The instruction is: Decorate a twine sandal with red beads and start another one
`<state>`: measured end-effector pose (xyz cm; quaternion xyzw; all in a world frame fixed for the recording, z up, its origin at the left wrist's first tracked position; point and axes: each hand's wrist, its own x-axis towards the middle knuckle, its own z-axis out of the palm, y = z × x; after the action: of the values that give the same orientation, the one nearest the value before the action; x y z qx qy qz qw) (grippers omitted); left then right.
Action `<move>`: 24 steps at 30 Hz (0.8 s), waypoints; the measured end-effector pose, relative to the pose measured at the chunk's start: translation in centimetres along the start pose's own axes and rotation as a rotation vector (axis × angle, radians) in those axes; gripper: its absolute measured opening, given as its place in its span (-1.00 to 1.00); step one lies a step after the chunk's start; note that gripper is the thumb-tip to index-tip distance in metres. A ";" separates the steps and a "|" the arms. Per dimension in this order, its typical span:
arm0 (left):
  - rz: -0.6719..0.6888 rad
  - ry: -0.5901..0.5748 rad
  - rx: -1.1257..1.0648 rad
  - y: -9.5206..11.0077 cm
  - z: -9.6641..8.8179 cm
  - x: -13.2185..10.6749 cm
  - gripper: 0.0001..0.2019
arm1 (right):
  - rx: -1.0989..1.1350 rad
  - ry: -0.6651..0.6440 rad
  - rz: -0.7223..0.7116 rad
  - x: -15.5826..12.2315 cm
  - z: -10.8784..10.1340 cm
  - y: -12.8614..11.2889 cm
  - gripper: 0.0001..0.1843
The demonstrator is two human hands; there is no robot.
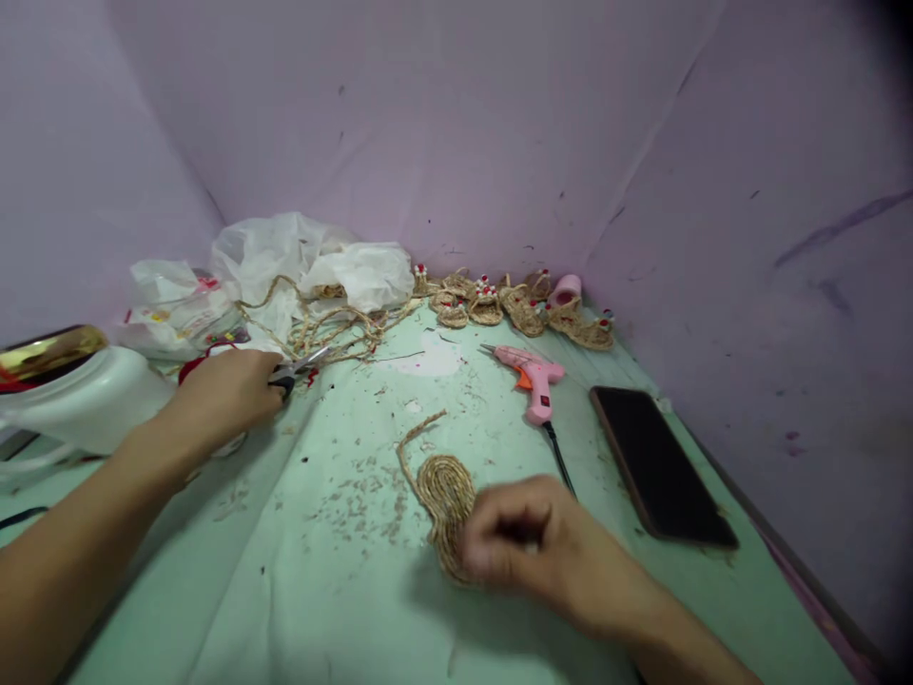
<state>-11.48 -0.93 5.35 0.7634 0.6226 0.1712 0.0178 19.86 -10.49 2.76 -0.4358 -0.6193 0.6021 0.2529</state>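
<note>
My left hand (pixel 239 388) is closed at the handles of a pair of scissors (pixel 310 361), whose blades point away to the right. The fingers are partly hidden behind the hand. A flat sole-shaped coil of jute rope (pixel 446 485) lies on the green cloth, one loose rope end curving off its top. Over the coil's lower right edge is my right hand (pixel 532 547), its fingers curled and smeared by motion. Whether it grips the coil, I cannot tell.
A pink glue gun (pixel 532 371) and a dark phone (pixel 660 466) lie on the right. Several small rope slippers (pixel 485 304) line the wall. Loose rope (pixel 335 333), plastic bags (pixel 285 252) and a white jug (pixel 106 400) stand toward the left.
</note>
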 end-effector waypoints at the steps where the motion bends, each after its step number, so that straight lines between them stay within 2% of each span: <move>1: -0.009 -0.035 0.097 0.1 0.0 0.0 -0.87 | -0.078 0.227 0.009 0.6 -0.1 -0.2 -0.81; 2: -0.042 -0.078 0.226 0.5 0.1 0.1 -0.85 | -0.199 0.409 0.023 1.1 -0.2 -0.2 -0.80; 4: -0.117 -0.135 0.472 2.2 0.4 0.2 -0.77 | -0.482 0.589 0.079 2.0 0.1 -0.1 -0.74; 5: -0.139 -0.134 0.519 3.3 0.6 0.2 -0.72 | -0.618 0.606 0.100 2.2 0.4 0.1 -0.70; 6: -0.100 -0.127 0.482 4.6 0.8 0.2 -0.69 | -0.731 0.598 0.111 2.4 0.7 0.2 -0.66; 8: 0.082 -0.162 0.216 7.2 1.3 -0.2 -0.71 | -0.878 0.571 0.094 2.5 1.4 0.4 -0.62; 10: 0.176 -0.270 0.047 9.6 1.6 -1.4 -0.74 | -0.903 0.564 0.084 2.6 1.8 0.5 -0.65; 12: 0.220 -0.336 -0.019 11.6 1.7 -3.6 -0.77 | -0.821 0.571 0.128 2.7 1.7 0.8 -0.67; 14: 0.398 -0.483 -0.135 13.2 1.8 -6.7 -0.78 | -0.686 0.582 0.158 3.0 1.1 1.2 -0.69; 15: 0.546 -0.471 -0.148 13.7 2.0 -8.3 -0.82 | -0.621 0.586 0.153 3.1 0.8 1.5 -0.71; 17: 0.770 -0.378 -0.003 14.2 2.4 -11.2 -0.88 | -0.519 0.598 0.108 3.4 0.2 2.0 -0.74; 19: 0.796 -0.367 0.192 13.8 2.9 -13.0 -0.94 | -0.446 0.613 0.074 3.5 -0.1 2.4 -0.74; 20: 0.787 -0.428 0.253 13.3 3.0 -13.4 -0.97 | -0.413 0.618 0.064 3.5 -0.1 2.5 -0.73; 22: 0.829 -0.520 0.301 12.1 2.9 -13.7 -0.91 | -0.341 0.622 0.046 3.5 0.1 2.6 -0.73; 24: 0.914 -0.496 0.266 10.6 2.5 -13.3 -0.90 | -0.243 0.609 0.033 3.5 0.2 2.6 -0.73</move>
<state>-2.96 -15.59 2.33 0.9698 0.2202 -0.1045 -0.0089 18.53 -7.91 -0.55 -0.6328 -0.5753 0.3700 0.3628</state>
